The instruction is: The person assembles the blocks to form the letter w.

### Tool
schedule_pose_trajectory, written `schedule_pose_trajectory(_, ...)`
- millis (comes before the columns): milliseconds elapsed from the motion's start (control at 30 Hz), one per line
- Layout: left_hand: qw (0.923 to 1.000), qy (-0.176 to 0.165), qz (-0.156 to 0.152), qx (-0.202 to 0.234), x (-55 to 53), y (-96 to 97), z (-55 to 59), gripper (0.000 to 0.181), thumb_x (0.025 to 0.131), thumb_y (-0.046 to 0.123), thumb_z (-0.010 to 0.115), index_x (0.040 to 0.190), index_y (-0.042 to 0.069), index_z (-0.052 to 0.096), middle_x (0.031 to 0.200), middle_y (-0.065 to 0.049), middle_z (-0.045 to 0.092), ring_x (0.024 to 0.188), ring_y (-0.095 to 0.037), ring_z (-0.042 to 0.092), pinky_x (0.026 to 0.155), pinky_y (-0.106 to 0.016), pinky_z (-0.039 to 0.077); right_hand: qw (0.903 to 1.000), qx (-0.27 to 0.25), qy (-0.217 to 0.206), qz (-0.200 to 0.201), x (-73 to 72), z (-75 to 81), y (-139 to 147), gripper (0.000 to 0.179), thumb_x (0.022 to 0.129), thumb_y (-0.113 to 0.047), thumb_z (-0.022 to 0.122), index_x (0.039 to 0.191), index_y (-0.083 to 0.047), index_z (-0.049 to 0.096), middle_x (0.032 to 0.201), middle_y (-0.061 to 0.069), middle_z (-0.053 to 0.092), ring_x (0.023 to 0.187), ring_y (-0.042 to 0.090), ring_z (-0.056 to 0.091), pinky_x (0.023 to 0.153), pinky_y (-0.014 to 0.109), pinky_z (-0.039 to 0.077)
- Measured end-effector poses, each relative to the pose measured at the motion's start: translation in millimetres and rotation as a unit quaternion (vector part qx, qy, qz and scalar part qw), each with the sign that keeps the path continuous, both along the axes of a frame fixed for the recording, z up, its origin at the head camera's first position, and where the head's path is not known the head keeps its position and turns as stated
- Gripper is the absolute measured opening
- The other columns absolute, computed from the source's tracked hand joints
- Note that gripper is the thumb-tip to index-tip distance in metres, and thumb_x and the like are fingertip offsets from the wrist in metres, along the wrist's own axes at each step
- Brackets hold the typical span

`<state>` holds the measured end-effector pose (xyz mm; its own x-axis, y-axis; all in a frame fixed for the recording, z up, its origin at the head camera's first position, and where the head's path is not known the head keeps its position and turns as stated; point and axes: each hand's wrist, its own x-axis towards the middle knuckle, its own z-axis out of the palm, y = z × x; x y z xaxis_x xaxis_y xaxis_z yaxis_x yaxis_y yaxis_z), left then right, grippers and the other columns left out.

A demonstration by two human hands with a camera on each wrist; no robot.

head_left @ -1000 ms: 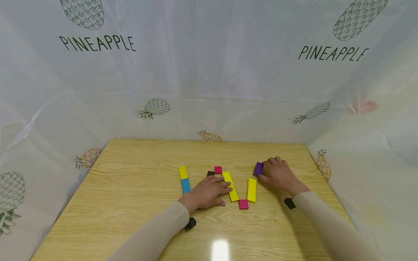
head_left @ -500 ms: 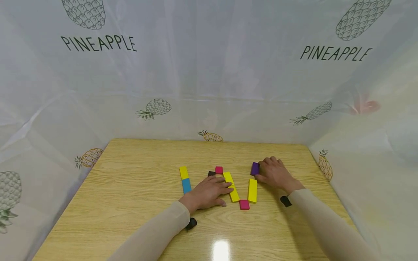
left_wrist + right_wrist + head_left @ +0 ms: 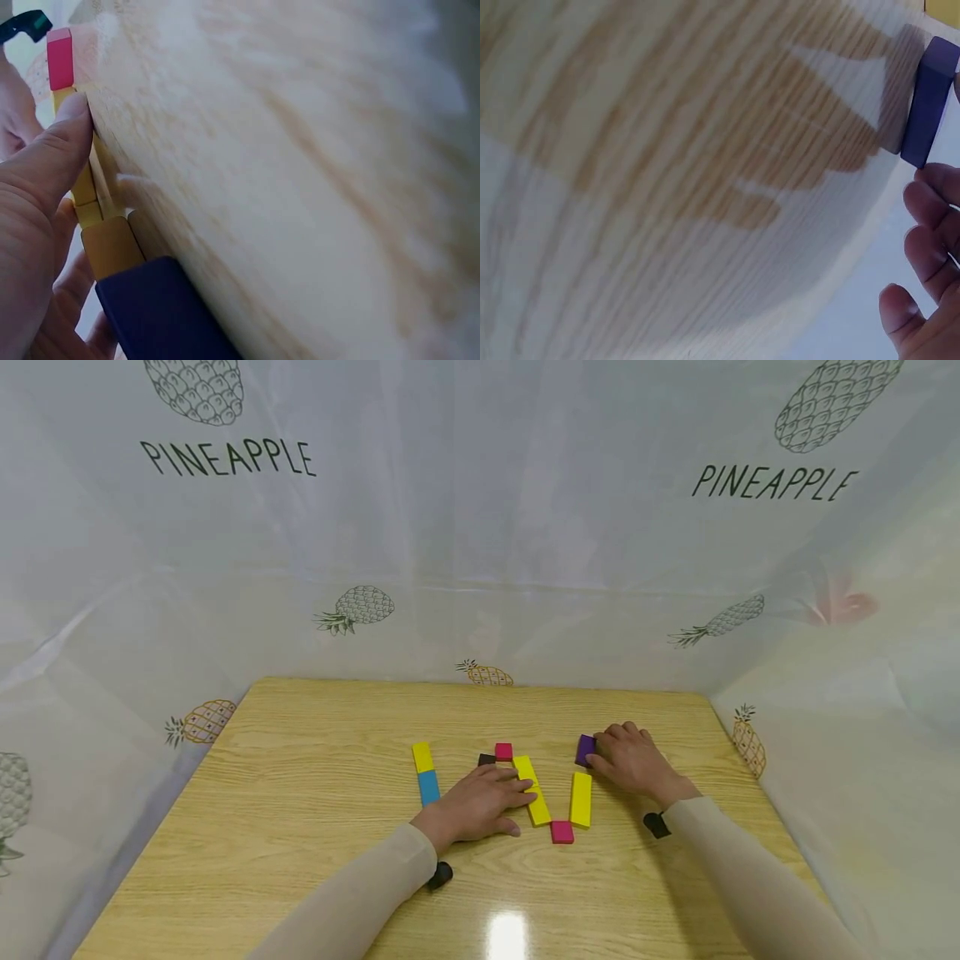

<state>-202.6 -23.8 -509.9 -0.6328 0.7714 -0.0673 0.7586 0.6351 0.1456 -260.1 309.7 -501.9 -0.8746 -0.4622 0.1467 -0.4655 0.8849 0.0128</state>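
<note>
In the head view my right hand (image 3: pixel 637 764) pinches a purple block (image 3: pixel 586 750) by its right end, just above an upright yellow block (image 3: pixel 581 799). The same purple block (image 3: pixel 930 105) shows at the fingertips in the right wrist view. My left hand (image 3: pixel 480 802) lies palm down, fingers extended, across the middle of the row, its fingertips over a slanting pair of yellow blocks (image 3: pixel 539 810). Below it in the left wrist view are an orange-yellow block (image 3: pixel 112 247) and a dark blue one (image 3: pixel 165 307). The left palm hides part of the row in the head view.
A yellow block (image 3: pixel 422 757) and a blue block (image 3: pixel 429 787) line up at the left. Beyond the left hand are a black block (image 3: pixel 487 760) and a pink block (image 3: pixel 503 751); another pink block (image 3: pixel 562 832) lies at the near bend. Pineapple-printed curtain (image 3: pixel 480 527) surrounds the wooden table (image 3: pixel 322 827).
My right hand has slid the purple block slightly left, closer over the top of the upright yellow block; it is nearly still over the last half second. The left hand stays in place.
</note>
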Motion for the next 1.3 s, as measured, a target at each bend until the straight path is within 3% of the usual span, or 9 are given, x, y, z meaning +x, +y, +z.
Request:
schedule_pose_trajectory(233, 1.0000, 0.004, 0.000, 0.000, -1.0, -0.4, -0.9, 0.060, 0.105, 0.050, 0.059, 0.161, 0.033, 0.046, 0.168, 0.010, 0.040, 0.159, -0.020, 0.031, 0.131, -0.047, 0.024, 0.9998, -0.010, -0.002, 0.019, 1.0, 0.4, -0.9, 0.044, 0.105, -0.036, 0.065, 0.129, 0.000, 0.071, 0.124, 0.019, 0.069, 0.113, 0.041, 0.059, 0.094, 0.063, 0.049)
schedule_pose_trajectory(1067, 0.9999, -0.004, 0.005, 0.009, -0.4, 0.4, -1.7, 0.060, 0.105, 0.050, 0.061, 0.161, 0.032, 0.047, 0.168, 0.010, 0.041, 0.159, -0.020, 0.031, 0.132, -0.046, 0.023, 0.9996, -0.003, -0.001, 0.029, 11.0, 3.8, -4.6, 0.042, 0.103, -0.035, 0.067, 0.128, -0.002, 0.072, 0.123, 0.016, 0.069, 0.109, 0.036, 0.058, 0.090, 0.058, 0.050)
schedule_pose_trajectory(1300, 0.9999, -0.005, 0.001, 0.013, -0.1, 0.4, -1.3, 0.060, 0.105, 0.049, 0.061, 0.161, 0.031, 0.047, 0.168, 0.010, 0.041, 0.160, -0.021, 0.031, 0.131, -0.047, 0.023, 0.9996, -0.003, -0.010, 0.024, 13.6, 5.7, -6.2, 0.043, 0.104, -0.034, 0.067, 0.130, -0.001, 0.071, 0.124, 0.017, 0.069, 0.112, 0.037, 0.057, 0.095, 0.059, 0.050)
